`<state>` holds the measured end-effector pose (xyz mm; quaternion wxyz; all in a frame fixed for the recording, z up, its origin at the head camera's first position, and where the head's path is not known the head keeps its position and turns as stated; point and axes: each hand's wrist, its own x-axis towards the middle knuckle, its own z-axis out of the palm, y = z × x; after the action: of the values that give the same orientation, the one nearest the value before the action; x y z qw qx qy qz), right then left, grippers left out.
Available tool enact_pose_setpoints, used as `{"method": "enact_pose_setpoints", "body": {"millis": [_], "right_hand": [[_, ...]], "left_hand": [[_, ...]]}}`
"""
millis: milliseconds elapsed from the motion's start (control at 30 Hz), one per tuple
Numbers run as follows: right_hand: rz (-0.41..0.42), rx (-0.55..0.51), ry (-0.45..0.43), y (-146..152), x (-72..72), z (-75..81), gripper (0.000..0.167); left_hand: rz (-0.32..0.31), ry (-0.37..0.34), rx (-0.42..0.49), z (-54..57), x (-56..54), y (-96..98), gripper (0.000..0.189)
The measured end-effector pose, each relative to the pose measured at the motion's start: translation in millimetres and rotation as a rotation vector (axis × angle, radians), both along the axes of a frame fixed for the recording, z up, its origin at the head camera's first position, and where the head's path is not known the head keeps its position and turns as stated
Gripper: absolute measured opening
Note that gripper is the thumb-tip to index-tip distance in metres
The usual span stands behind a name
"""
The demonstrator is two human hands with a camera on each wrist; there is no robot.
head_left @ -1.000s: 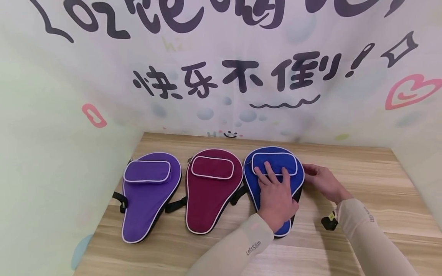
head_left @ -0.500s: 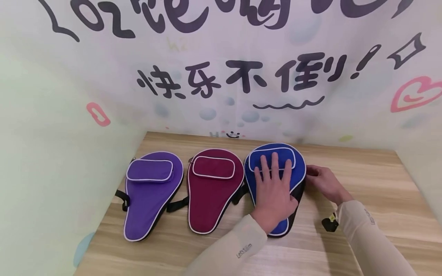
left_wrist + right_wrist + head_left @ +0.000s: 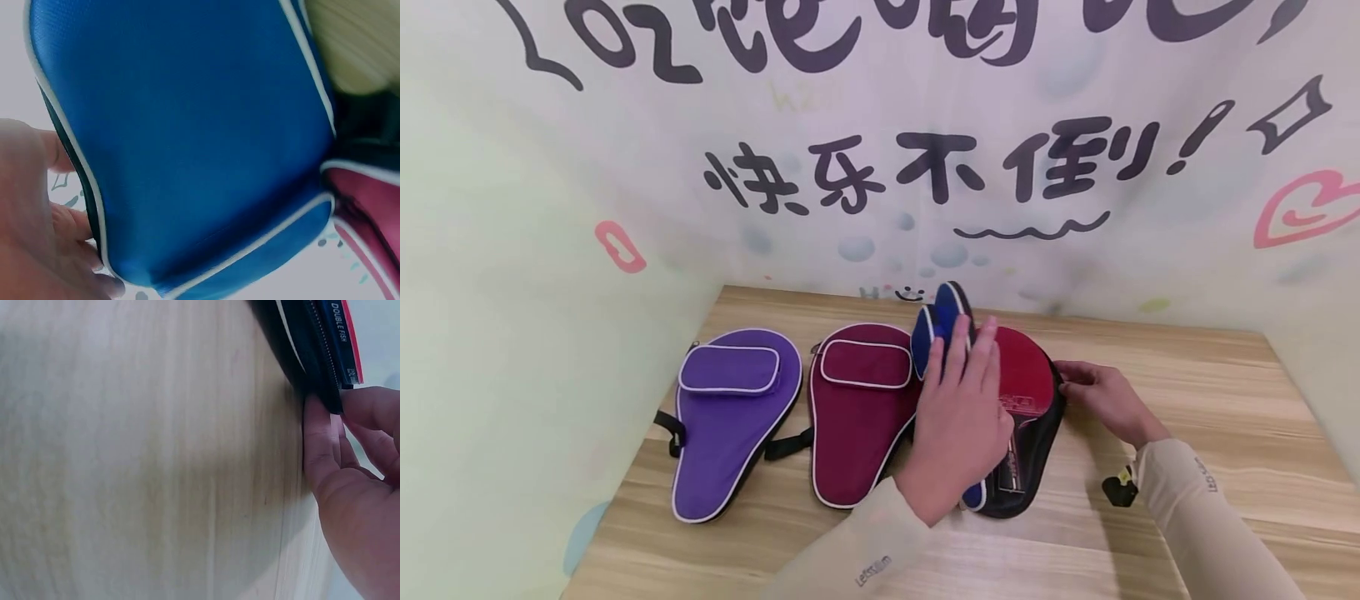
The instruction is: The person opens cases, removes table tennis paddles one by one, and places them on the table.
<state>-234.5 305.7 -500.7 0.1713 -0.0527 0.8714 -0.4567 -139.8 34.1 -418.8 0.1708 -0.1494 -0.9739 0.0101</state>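
Note:
A blue table tennis bat case with white piping lies unfolded on the table, its front cover standing up and tilted left. Inside the black half lies a table tennis bat with red rubber. With fairly straight fingers, my left hand touches the raised cover; in the left wrist view its fingertips reach behind the cover's edge. My right hand pinches the right edge of the black half between thumb and fingers. Lettering "DOUBLE FISH" shows on the bat's side in the right wrist view.
To the left lie a dark red bat case and a purple bat case, both closed. Black straps stick out beside them. A printed cloth wall stands behind the wooden table.
The blue cover has swung up and leftward with my left hand, baring the red bat inside. My right hand has stayed at the case's right edge.

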Motion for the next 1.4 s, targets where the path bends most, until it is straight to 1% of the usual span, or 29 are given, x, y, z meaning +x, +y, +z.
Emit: {"method": "enact_pose_setpoints", "body": {"millis": [67,133,200,267,333,433,500,567,667,767,867,967,1133,1233,1300,1400], "right_hand": [[-0.005,0.001,-0.009,0,0.1,-0.3,0.051],[-0.001,0.005,-0.008,0,0.5,0.1,0.052],[0.001,0.014,-0.005,-1,0.6,0.2,0.052],[-0.002,0.018,-0.003,-1,0.5,-0.1,0.052],[-0.002,0.01,-0.004,-1,0.0,-1.2,0.052],[-0.002,0.0,-0.007,-2,-1.6,-3.7,0.052],[-0.002,-0.002,-0.007,-2,-2.4,-4.5,0.053],[-0.002,0.011,-0.002,-1,-2.8,-4.7,0.053],[-0.005,0.018,-0.002,-1,-2.8,-5.3,0.053],[-0.014,0.033,0.001,-1,-2.2,-6.5,0.052],[-0.022,0.038,0.008,-2,-0.5,-6.8,0.052],[-0.028,0.03,0.02,-4,1.8,-6.1,0.051],[-0.041,-0.003,0.054,-8,5.5,-6.5,0.05],[-0.057,0.006,0.093,-11,7.5,-6.8,0.049],[-0.07,0.057,0.136,-16,9.0,-6.2,0.047],[-0.106,0.174,0.202,-25,12.9,-3.2,0.044]], "left_hand": [[0.048,0.011,0.018,-0.5,3.1,-8.4,0.077],[0.09,0.001,0.031,-1.5,6.6,-16.3,0.089],[0.124,-0.025,0.028,-2.3,9.9,-23.1,0.101],[0.151,-0.062,0.014,-2.2,13.1,-30.0,0.109],[0.181,-0.102,0.0,-1.1,16.5,-37.0,0.115],[0.241,-0.141,-0.037,-1.3,21.0,-48.2,0.12],[0.287,-0.185,-0.064,-3.2,22.9,-55.4,0.124],[0.324,-0.243,-0.108,-6.4,23.8,-61.8,0.127],[0.363,-0.335,-0.166,-12.9,22.9,-70.7,0.131],[0.378,-0.383,-0.202,-21.3,19.8,-79.0,0.135],[0.377,-0.412,-0.2,-29.9,15.9,-87.0,0.139],[0.365,-0.424,-0.174,-37.3,12.7,-93.9,0.143],[0.346,-0.448,-0.094,-47.5,10.0,-101.4,0.145],[0.334,-0.484,-0.042,-48.4,8.6,-102.7,0.144],[0.332,-0.504,-0.026,-46.6,7.8,-102.9,0.143],[0.338,-0.525,-0.019,-44.2,7.6,-103.1,0.143]]}}
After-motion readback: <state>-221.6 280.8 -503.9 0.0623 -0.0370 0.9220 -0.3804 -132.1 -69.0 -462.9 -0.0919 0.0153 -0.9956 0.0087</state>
